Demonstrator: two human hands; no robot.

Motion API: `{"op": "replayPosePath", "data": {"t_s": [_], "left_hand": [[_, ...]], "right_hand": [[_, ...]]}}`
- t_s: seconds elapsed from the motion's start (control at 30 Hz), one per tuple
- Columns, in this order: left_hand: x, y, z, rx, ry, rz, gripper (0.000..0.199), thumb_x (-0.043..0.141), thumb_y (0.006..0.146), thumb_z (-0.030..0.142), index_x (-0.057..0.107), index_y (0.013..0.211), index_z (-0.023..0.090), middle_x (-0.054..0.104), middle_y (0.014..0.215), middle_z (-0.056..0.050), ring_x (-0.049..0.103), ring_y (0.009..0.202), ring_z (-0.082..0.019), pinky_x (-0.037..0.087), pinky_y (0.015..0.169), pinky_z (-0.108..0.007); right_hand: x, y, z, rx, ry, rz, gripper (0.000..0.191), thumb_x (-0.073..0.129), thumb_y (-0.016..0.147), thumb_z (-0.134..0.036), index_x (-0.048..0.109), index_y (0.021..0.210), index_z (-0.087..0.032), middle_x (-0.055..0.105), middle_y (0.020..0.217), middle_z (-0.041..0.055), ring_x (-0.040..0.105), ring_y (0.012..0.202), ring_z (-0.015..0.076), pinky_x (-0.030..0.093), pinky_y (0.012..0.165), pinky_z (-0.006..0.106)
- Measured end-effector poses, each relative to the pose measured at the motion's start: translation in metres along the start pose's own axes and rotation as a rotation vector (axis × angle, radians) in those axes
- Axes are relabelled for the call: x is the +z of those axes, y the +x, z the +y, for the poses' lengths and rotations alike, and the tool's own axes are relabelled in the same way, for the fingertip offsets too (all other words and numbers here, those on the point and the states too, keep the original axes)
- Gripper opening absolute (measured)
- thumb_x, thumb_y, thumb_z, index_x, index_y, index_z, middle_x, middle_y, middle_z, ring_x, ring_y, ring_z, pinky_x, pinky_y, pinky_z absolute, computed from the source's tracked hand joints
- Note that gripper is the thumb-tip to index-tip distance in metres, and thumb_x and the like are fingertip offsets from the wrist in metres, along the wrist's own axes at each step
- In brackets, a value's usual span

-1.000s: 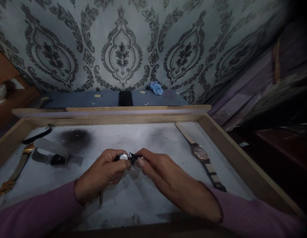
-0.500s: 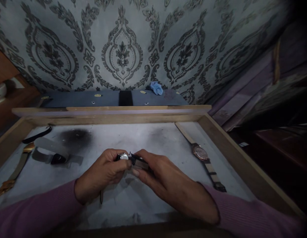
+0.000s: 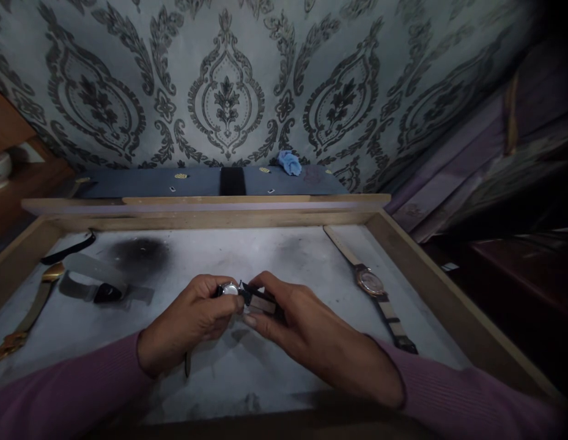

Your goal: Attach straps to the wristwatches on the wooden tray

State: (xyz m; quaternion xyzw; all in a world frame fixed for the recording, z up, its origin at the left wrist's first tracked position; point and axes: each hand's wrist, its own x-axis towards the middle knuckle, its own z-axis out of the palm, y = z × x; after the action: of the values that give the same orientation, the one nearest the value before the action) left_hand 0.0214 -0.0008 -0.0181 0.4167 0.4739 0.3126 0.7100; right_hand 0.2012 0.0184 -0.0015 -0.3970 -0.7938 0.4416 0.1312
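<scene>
A small round wristwatch (image 3: 230, 289) with a silvery face is pinched between the thumb and fingers of my left hand (image 3: 196, 311). One end of a strap hangs below that hand. At the watch's right side, my right hand (image 3: 302, 324) grips a dark watch strap (image 3: 260, 301) with a paler underside, its thumb below and its fingers above. Whether the strap is joined to the watch there, I cannot tell. Both hands are above the white bottom of a shallow wooden drawer (image 3: 219, 219).
To the right lies a rose-gold wristwatch (image 3: 370, 282) with its strap stretched out. On the left are a grey-banded watch (image 3: 88, 278), a gold-toned watch (image 3: 38, 305) and a black strap (image 3: 70, 249). Behind the drawer's back rail, a crumpled blue cloth (image 3: 290, 163) rests on a dark blue surface.
My right hand has shifted very slightly, its index finger lifting a little, and more of the strap's pale underside shows. My left hand and the watch stay in place.
</scene>
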Motion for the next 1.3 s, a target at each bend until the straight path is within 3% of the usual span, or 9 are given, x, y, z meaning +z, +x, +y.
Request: {"op": "replayPosePath", "data": {"t_s": [0.3,0.47,0.7,0.97,1.3], "left_hand": [[-0.001,0.000,0.000,-0.021,-0.053,-0.007,0.014,0.059,0.074,0.024,0.049,0.066,0.018,0.028,0.043,0.012,0.018,0.038,-0.004,0.012,0.036,-0.019],[0.000,0.000,0.000,-0.025,-0.064,0.002,0.017,0.059,0.074,0.024,0.047,0.063,0.018,0.029,0.043,0.012,0.018,0.037,-0.003,0.013,0.036,-0.018],[0.000,0.001,-0.001,-0.045,-0.076,0.007,0.015,0.061,0.072,0.026,0.049,0.065,0.018,0.027,0.042,0.012,0.016,0.037,-0.003,0.011,0.035,-0.019],[0.000,0.001,-0.002,-0.032,-0.086,0.007,0.019,0.061,0.073,0.027,0.046,0.063,0.019,0.027,0.043,0.012,0.017,0.038,-0.003,0.013,0.036,-0.018],[-0.002,0.000,-0.002,-0.020,-0.023,-0.022,0.022,0.058,0.078,0.026,0.045,0.062,0.018,0.028,0.046,0.011,0.018,0.040,-0.004,0.013,0.038,-0.019]], "right_hand": [[0.007,-0.003,0.009,-0.134,-0.085,0.038,0.007,0.043,0.094,-0.017,0.049,0.090,-0.018,0.059,0.080,0.0002,0.052,0.067,0.0115,0.040,0.061,0.024],[0.014,-0.001,0.009,-0.109,-0.113,0.054,0.009,0.041,0.093,-0.014,0.050,0.094,-0.017,0.061,0.085,0.0032,0.054,0.069,0.0127,0.042,0.061,0.025],[0.020,0.001,0.009,-0.060,-0.216,0.083,0.009,0.043,0.091,-0.012,0.050,0.088,-0.017,0.061,0.078,0.0023,0.054,0.061,0.0113,0.038,0.055,0.022],[0.022,0.002,0.012,-0.107,-0.510,0.095,0.020,0.044,0.087,-0.005,0.056,0.101,-0.013,0.059,0.077,0.0039,0.050,0.057,0.0125,0.032,0.052,0.024],[0.020,0.001,0.011,-0.129,-0.600,0.131,0.022,0.045,0.086,-0.003,0.056,0.100,-0.015,0.058,0.074,0.0020,0.047,0.055,0.0109,0.029,0.051,0.023]]}}
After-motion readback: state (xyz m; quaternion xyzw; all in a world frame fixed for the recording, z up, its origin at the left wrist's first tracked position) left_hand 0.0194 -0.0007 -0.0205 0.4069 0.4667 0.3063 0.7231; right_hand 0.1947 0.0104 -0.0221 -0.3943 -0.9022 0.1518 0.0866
